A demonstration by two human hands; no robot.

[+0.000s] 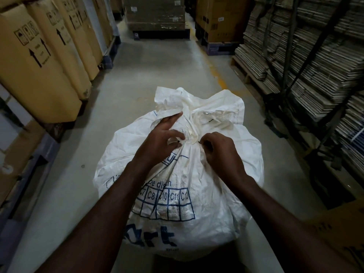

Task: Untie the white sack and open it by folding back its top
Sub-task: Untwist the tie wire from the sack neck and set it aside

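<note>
A full white sack (197, 184) with blue printed grid and letters stands on the floor in front of me. Its top is bunched into a neck (190, 137) bound by a thin dark tie, and the loose fabric above it (197, 103) flares out crumpled. My left hand (160, 140) rests on the left side of the neck, thumb and a finger pinching at the tie while the other fingers stretch up over the fabric. My right hand (218, 152) pinches the tie's end on the right side of the neck.
A concrete aisle (157, 66) runs ahead. Tall brown cartons (39, 62) on pallets line the left. Stacks of flattened cardboard (305, 56) on a wooden pallet fill the right. More cartons on pallets (155, 14) stand at the far end of the aisle.
</note>
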